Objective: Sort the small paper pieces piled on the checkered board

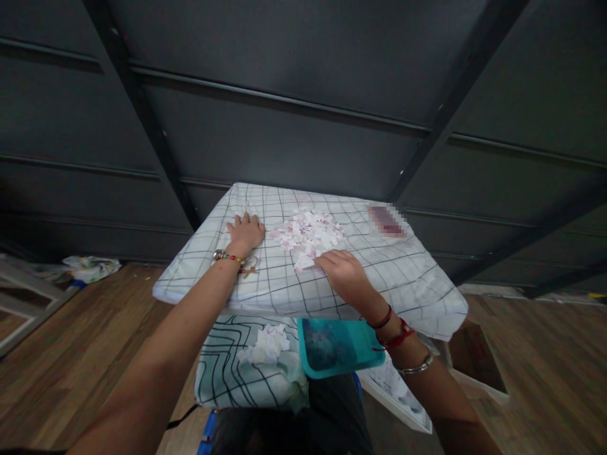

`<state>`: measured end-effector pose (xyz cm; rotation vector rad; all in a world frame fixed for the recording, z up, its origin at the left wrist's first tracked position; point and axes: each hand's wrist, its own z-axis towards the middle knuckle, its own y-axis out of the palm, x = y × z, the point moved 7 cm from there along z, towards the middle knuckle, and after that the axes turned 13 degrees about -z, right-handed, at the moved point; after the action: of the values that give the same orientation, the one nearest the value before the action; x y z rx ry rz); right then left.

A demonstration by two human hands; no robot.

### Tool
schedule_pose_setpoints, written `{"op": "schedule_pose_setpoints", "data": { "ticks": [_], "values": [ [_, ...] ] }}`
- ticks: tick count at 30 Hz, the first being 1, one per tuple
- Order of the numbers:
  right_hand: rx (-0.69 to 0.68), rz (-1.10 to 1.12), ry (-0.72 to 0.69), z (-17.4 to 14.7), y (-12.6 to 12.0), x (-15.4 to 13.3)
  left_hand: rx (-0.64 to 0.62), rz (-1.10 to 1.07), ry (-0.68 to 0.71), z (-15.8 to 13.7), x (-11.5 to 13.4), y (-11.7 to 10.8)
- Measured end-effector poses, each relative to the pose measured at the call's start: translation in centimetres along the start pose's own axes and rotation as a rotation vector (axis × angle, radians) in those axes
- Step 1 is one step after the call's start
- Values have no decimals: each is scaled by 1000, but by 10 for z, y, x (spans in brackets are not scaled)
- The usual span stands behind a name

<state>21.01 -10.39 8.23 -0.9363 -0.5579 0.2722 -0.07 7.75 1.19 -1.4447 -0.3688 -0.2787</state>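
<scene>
A pile of small white scraps (pixel 310 229), paper-like with faint pink marks, lies on the table's white checked cloth (pixel 277 287). My left hand (pixel 245 234) rests palm down on the cloth to the left of the pile, fingers spread, holding nothing. At the pile's near edge, the fingertips of my right hand (pixel 344 272) are drawn together on a white paper scrap (pixel 304 260). The palm hides part of the grip. Below the table edge, a teal plastic tray (pixel 348 363) sits over my lap.
More white scraps (pixel 268 344) lie on a green patterned cloth (pixel 222 379) left of the tray. A pixelated dark reddish rectangle (pixel 387 221) is at the table's right. Dark panels (pixel 284 145) stand behind. An open cardboard box (pixel 474 357) and white box (pixel 403 398) are at right.
</scene>
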Motion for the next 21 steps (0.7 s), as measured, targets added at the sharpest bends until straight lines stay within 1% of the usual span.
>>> {"op": "schedule_pose_setpoints", "data": {
  "ticks": [5, 11, 15, 18, 21],
  "values": [
    [37, 60, 36, -8, 4, 7, 9, -13, 11, 1, 0, 0],
    [-49, 7, -35, -4, 10, -9, 4, -11, -2, 3, -2, 2],
    [-53, -12, -64, -10, 6, -12, 0, -2, -3, 3, -2, 3],
    [-58, -10, -71, -19, 1, -7, 8, -1, 7, 2, -1, 2],
    [-39, -4, -49, -24, -4, -2, 11, -8, 12, 1, -1, 1]
  ]
}}
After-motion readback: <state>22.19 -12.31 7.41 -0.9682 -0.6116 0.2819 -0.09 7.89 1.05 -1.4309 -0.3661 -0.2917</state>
